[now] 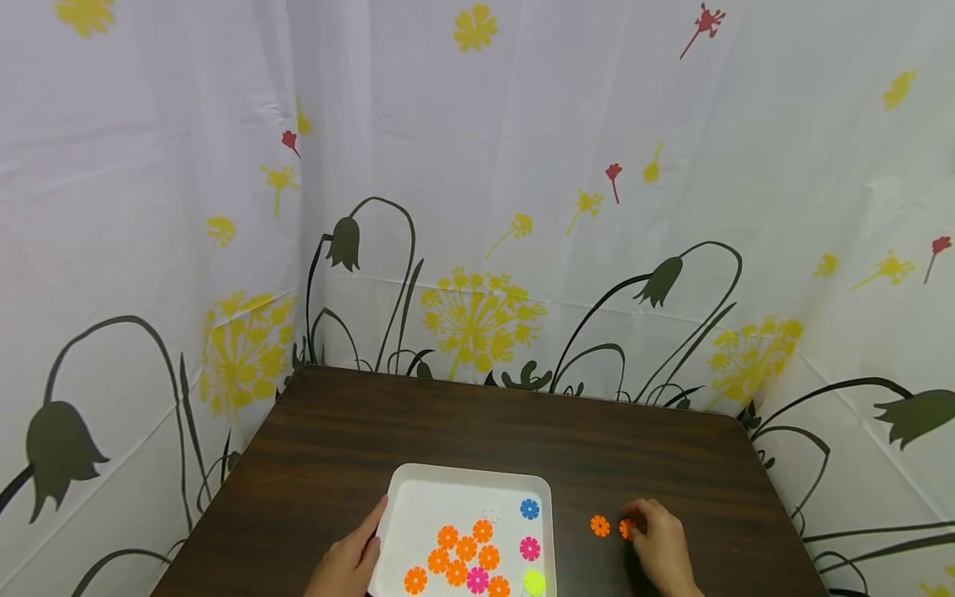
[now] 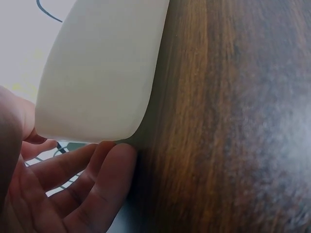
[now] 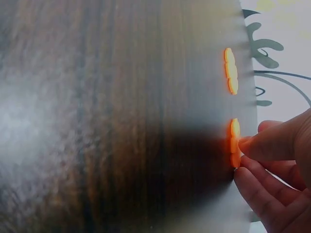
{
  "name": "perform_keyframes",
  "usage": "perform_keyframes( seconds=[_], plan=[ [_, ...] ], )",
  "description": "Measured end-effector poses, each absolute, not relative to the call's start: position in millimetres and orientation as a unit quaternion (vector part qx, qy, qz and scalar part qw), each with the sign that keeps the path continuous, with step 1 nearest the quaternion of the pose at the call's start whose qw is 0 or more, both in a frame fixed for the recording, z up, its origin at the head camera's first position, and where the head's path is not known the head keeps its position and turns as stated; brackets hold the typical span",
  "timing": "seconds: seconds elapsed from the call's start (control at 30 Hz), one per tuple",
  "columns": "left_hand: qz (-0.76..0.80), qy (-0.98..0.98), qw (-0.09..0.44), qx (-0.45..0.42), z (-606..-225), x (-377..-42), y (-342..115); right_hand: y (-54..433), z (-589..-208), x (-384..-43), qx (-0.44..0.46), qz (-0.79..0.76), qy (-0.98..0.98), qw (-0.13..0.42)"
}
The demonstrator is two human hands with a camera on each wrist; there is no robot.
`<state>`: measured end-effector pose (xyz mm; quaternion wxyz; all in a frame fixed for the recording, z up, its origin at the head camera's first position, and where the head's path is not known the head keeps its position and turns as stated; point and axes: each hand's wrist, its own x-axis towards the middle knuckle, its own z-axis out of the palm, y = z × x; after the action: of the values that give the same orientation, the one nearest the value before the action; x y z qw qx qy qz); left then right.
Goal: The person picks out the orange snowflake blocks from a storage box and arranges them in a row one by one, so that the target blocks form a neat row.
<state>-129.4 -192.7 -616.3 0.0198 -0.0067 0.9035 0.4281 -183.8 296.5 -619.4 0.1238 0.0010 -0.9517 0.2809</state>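
Observation:
My left hand grips the left side of a white tray, with the thumb along the rim. In the left wrist view the fingers curl against the tray wall. Right of the tray, my right hand pinches an orange snowflake-shaped plastic disc low over the tabletop; the hand partly hides it. In the right wrist view the thumb meets the face of this disc, with a fingertip at its edge. A second orange disc lies just left of it.
Inside the tray lie several orange discs, a pink disc and a white one. A blue, a pink and a yellow disc line its right side. Flower-printed curtains stand behind the dark wooden table.

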Motion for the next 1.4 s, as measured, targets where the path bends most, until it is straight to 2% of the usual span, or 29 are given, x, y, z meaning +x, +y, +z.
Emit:
perform_keyframes(
  seconds=[0.17,0.5,0.73,0.87,1.17,1.4],
  plan=[
    [0.427,0.904,0.021,-0.005,-617.8,-127.9,-193.2,296.8,-615.9,-181.7,0.013,0.256,-0.959,0.122],
    [0.420,0.907,0.020,-0.007,-618.4,-127.0,-194.6,298.1,-612.7,-179.8,0.044,0.223,-0.972,0.065],
    [0.423,0.905,0.039,-0.020,-617.3,-125.5,-194.3,297.4,-612.1,-178.5,0.047,0.218,-0.973,0.058],
    [0.414,0.910,0.029,-0.008,-616.7,-126.1,-195.6,293.4,-609.8,-176.9,0.050,0.219,-0.972,0.073],
    [0.402,0.915,0.028,-0.004,-610.5,-129.6,-193.0,234.1,-584.8,-169.9,0.113,0.247,-0.953,0.133],
    [0.396,0.917,0.033,-0.011,-611.0,-129.9,-192.4,183.8,-574.1,-168.3,0.206,0.236,-0.946,0.078]
  ],
)
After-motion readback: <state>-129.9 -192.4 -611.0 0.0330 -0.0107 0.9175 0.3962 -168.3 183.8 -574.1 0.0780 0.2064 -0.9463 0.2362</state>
